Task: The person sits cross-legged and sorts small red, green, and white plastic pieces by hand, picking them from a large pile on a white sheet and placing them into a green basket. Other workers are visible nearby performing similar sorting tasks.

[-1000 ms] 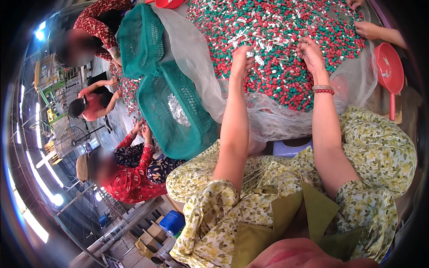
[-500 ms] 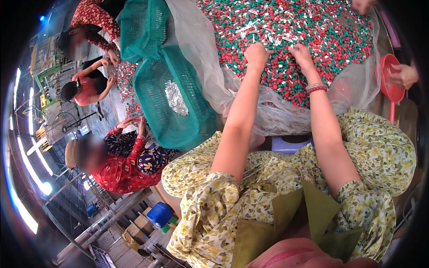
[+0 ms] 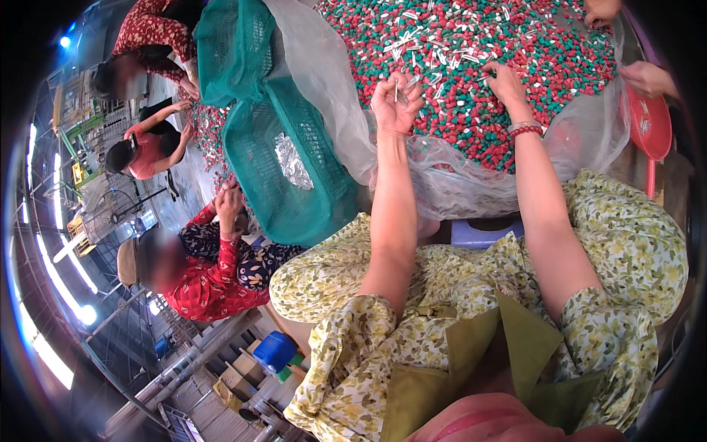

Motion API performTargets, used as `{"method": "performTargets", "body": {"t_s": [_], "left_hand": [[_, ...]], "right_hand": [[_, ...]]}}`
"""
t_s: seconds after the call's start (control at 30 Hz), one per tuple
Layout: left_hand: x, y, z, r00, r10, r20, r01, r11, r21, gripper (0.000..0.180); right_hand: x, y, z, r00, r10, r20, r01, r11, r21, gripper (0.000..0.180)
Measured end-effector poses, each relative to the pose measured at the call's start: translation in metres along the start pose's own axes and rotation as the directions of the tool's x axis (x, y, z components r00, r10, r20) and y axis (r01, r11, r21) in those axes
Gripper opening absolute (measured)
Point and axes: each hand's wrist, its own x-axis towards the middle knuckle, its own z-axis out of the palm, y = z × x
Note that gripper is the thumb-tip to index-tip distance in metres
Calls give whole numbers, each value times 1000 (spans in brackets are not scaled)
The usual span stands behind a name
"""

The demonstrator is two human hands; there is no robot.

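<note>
A wide heap of small red, green and white pieces (image 3: 471, 121) spreads before me, with thin white strips (image 3: 460, 55) scattered over it. My left hand (image 3: 398, 103), palm turned up and fingers curled, holds a few thin white strips just above the heap's near left side. To its right, my right hand (image 3: 507, 85) reaches down to the heap with thumb and fingers pinched together. What lies between those fingertips is too small to make out. A red beaded bracelet circles the right wrist.
Crumpled clear plastic sheeting (image 3: 460, 180) edges the heap. On the left stands a green mesh-lined basket (image 3: 324, 214) holding pale strips (image 3: 293, 162). At right, another person's hand (image 3: 649, 79) is by a red scoop (image 3: 649, 136). Several people sit at another heap on the left.
My left hand has lifted off the heap, moved left and turned palm up, showing strips in it. My right hand stays near the same place, fingers drawn into a pinch.
</note>
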Motion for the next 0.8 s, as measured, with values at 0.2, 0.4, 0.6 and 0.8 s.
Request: {"method": "performTargets", "body": {"t_s": [0.2,0.4,0.6,0.8], "left_hand": [[13,12,10,954,81,289,-18,977,-215,27],[21,16,31,917,91,388,59,932,-359,11],[26,18,40,989,-13,-148,101,789,605,22],[44,-38,-30,987,143,-75,149,-630,762,25]], "right_hand": [[-3,-4,3,994,111,9,-111,994,19,20],[-7,8,-4,984,154,91,-173,691,702,26],[-17,-11,-52,920,-382,90,-163,-164,973,21],[-18,-24,-88,792,-607,67,-178,-125,976,25]]}}
